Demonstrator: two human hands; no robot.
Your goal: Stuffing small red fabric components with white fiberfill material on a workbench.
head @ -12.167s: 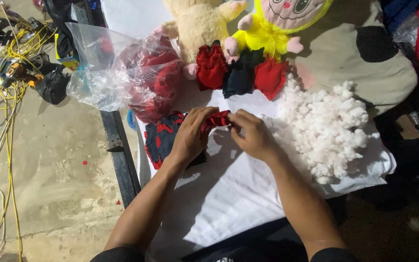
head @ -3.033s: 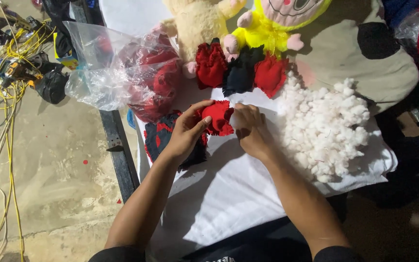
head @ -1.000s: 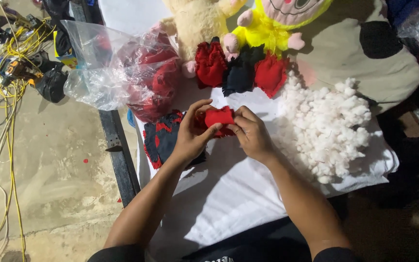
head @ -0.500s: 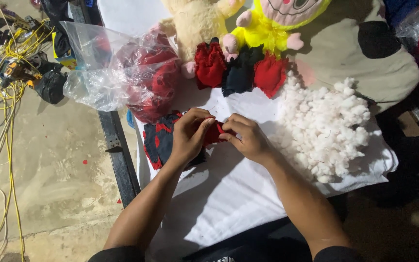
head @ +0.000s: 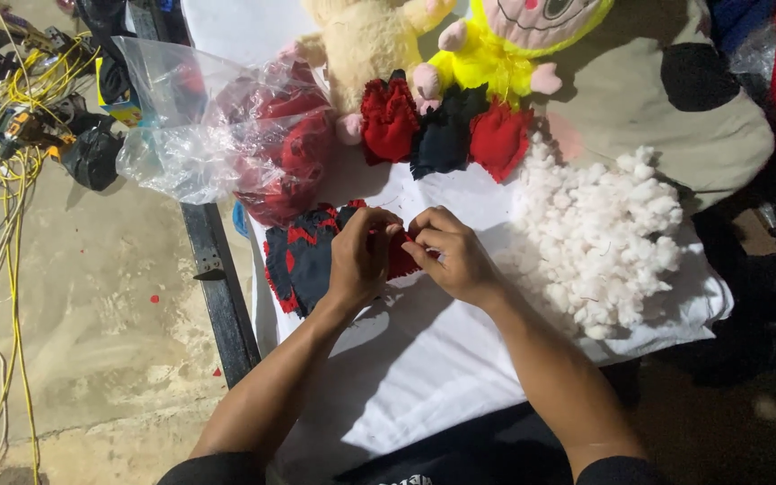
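1. My left hand and my right hand are drawn together over the white cloth that covers the table, fingertips almost meeting.
2. Between them sits a small red fabric piece; both hands are closed around it, the left wrapping it from the left side, the right pinching its right edge with thumb and forefinger. Only a sliver of red shows between my fingers.
3. Just left of my left hand, partly under it, lies a flat stack of dark blue and red fabric pieces, touching the red piece's side of the cloth.
4. To the right of my right hand, near but not touching, spreads a heap of white stuffing.
5. Farther away, beyond my hands, three finished fabric puffs lie in a row: a red one, a dark one and another red one.
6. Behind those lie a beige plush toy and a yellow plush doll.
7. At far left of the table a clear plastic bag holds more red fabric.
8. Off the table's left edge, on the concrete floor, yellow cables lie in a tangle.
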